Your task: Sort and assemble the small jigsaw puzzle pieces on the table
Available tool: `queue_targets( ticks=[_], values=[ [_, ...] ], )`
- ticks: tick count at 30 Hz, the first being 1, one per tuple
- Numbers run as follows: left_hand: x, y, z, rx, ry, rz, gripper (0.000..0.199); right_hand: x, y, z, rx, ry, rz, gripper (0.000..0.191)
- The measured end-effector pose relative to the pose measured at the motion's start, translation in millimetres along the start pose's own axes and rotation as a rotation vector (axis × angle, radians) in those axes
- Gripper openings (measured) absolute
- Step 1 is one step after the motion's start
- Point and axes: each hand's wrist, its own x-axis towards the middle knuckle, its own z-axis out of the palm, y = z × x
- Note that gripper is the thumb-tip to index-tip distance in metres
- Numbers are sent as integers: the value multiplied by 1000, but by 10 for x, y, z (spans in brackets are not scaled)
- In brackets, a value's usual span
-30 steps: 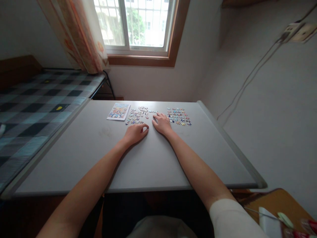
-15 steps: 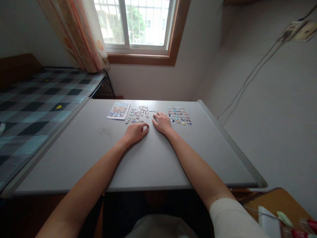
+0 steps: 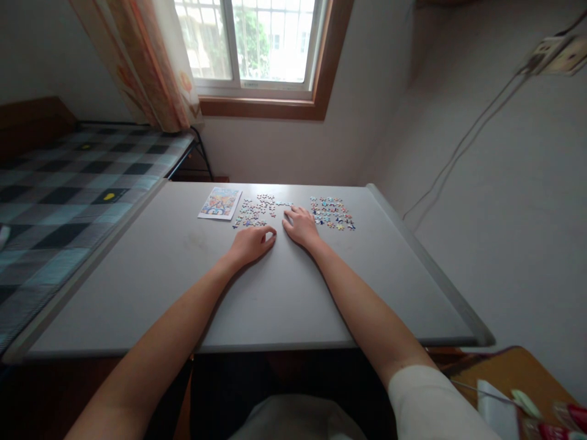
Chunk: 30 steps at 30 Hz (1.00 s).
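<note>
Tabletop edges [image 3: 427, 263] well beyond hands [image 3: 300, 227], puzzle pieces [image 3: 340, 227]

Small multicolored jigsaw pieces [image 3: 340, 227] lie scattered in two loose clusters on a pale tabletop [image 3: 275, 293], a colorful printed sheet [image 3: 220, 203] flat beside the left group.

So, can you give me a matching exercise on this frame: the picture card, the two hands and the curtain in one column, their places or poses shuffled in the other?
1. Picture card
2. Left hand
3. Right hand
4. Curtain

A. Palm down beside the right group of puzzle pieces
B. Hanging at the window
C. Flat on the table, left of all the pieces
D. Thumb and forefinger curled towards each other

Pairs: 1-C, 2-D, 3-A, 4-B
</note>
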Motion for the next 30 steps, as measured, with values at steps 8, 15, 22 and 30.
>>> queue_targets(
  ticks=[8,15,22,30],
  values=[
    [1,-5,7,10,10,-3,32,-2,1,0,-1,13,-6,42],
    [2,-11,9,5,12,8,32,0,-4,-5,0,14,-7,42],
    [3,-13,13,3,13,5,32,-2,-1,6,1,21,-12,42],
    [3,-10,7,13,13,9,31,-3,-2,0,4,18,-11,43]
  ],
)
